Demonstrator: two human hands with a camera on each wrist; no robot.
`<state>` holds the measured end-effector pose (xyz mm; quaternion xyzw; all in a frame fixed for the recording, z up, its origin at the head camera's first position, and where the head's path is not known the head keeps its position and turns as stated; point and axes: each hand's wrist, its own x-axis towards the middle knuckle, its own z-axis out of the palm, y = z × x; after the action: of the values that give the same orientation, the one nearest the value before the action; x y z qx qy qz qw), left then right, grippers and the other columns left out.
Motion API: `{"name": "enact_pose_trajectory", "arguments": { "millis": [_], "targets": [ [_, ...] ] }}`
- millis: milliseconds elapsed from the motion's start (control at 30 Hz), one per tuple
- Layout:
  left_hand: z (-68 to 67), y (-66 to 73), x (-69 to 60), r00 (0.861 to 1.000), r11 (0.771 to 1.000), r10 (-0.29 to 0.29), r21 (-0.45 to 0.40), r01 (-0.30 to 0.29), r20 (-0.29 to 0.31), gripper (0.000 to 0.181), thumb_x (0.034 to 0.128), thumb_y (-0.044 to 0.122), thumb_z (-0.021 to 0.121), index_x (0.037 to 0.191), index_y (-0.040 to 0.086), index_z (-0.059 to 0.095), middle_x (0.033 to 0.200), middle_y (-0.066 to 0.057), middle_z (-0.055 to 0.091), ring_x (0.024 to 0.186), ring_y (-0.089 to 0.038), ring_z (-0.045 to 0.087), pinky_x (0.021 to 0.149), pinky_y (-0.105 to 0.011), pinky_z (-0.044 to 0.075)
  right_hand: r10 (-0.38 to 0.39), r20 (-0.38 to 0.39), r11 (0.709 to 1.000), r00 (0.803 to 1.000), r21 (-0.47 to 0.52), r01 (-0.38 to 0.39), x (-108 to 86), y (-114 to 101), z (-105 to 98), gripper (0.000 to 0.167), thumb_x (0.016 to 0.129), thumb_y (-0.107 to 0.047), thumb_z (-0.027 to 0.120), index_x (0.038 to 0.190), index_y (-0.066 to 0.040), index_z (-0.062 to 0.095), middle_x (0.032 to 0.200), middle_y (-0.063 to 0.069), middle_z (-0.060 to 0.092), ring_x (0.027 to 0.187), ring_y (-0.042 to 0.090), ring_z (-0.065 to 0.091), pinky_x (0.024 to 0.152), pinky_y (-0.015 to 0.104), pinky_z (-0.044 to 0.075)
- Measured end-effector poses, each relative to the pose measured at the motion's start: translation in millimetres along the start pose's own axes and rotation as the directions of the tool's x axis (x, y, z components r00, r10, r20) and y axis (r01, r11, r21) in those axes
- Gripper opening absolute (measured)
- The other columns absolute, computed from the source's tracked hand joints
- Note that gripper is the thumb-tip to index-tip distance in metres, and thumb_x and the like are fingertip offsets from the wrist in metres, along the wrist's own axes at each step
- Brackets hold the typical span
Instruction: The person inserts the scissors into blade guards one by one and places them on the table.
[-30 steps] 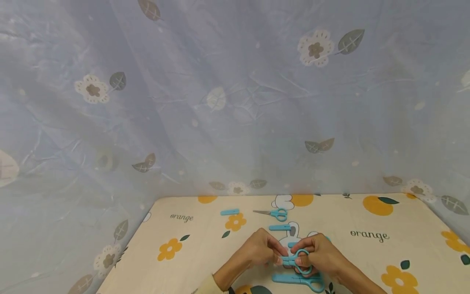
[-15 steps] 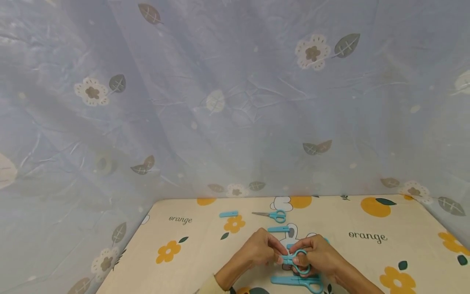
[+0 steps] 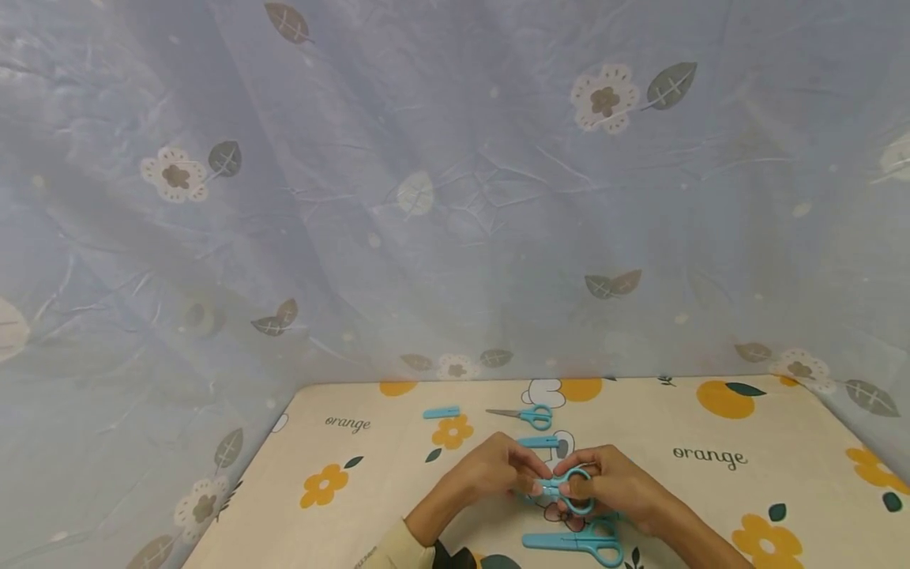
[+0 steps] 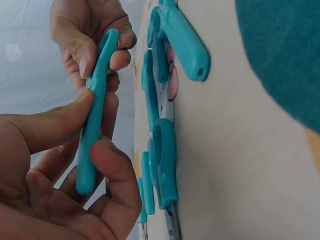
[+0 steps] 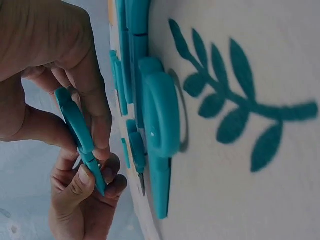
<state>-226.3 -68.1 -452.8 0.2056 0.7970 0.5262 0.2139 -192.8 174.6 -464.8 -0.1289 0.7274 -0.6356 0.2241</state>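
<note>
Both hands hold one pair of light-blue scissors [image 3: 588,494] just above the table, its blades inside a matching blade cover [image 4: 88,167]. My left hand [image 3: 490,470] pinches the cover between thumb and fingers. On the other side, my right hand [image 3: 626,486] grips the finger loops [image 5: 75,120]. The blades themselves are hidden. Below the hands, nearer the front, lies a second pair of scissors [image 3: 550,542] with its cover on. Farther back, uncovered scissors [image 3: 535,416] show their metal blades, pointing left.
One loose blade cover [image 3: 441,412] lies at the back, left of the uncovered scissors. Another cover [image 3: 540,442] is partly behind the left hand. A cream cloth [image 3: 398,490] printed with oranges and flowers covers the table. A patterned curtain [image 3: 455,261] hangs behind.
Both hands have shifted slightly back and left, carrying the held scissors along. More of the covered scissors in front now shows. The grips look the same.
</note>
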Motion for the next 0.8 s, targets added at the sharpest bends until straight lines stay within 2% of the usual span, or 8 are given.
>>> {"name": "enact_pose_trajectory", "arguments": {
  "millis": [167,400,667,800],
  "targets": [
    [-1.6,4.0,2.7,1.0,1.0,0.0,-0.012,0.0,-0.017,0.014,0.0895,-0.003,0.082,0.101,0.005,0.085,0.087,-0.009,0.08,0.069,-0.01,0.061,0.057,-0.026,0.047,0.024,-0.026,1.0,0.999,-0.01,-0.025,-2.7,-3.1,-7.7,0.04,0.101,-0.012,0.071,0.134,0.01,0.064,0.096,0.008,0.078,0.095,0.021,0.077,0.086,0.043,0.066],
    [-2.0,9.2,6.0,1.0,1.0,-0.002,0.008,0.002,-0.021,0.014,0.0911,-0.001,0.081,0.101,0.007,0.085,0.091,-0.005,0.082,0.073,-0.009,0.067,0.06,-0.026,0.051,0.023,-0.04,1.0,0.999,0.0,-0.023,-6.8,-6.8,-16.8,0.044,0.103,-0.015,0.072,0.136,0.011,0.061,0.094,0.004,0.076,0.098,0.021,0.075,0.087,0.046,0.066],
    [-2.5,14.2,5.5,1.0,0.999,0.004,-0.033,-0.004,-0.004,0.015,0.091,-0.002,0.08,0.104,0.005,0.085,0.095,-0.01,0.083,0.074,-0.008,0.068,0.061,-0.026,0.051,0.015,-0.056,1.0,0.998,-0.016,-0.016,-12.0,-9.5,-23.3,0.05,0.102,-0.018,0.075,0.138,0.013,0.059,0.097,0.005,0.079,0.099,0.023,0.076,0.087,0.045,0.066],
    [-3.4,16.1,6.2,1.0,1.0,0.003,-0.03,-0.003,-0.004,0.018,0.0921,-0.003,0.078,0.105,0.006,0.085,0.098,-0.008,0.083,0.079,-0.008,0.07,0.066,-0.026,0.056,0.009,-0.068,1.0,0.998,-0.014,-0.01,-14.1,-10.3,-27.1,0.049,0.102,-0.017,0.075,0.138,0.012,0.06,0.099,0.008,0.079,0.099,0.024,0.077,0.087,0.045,0.066]
  ]
}}
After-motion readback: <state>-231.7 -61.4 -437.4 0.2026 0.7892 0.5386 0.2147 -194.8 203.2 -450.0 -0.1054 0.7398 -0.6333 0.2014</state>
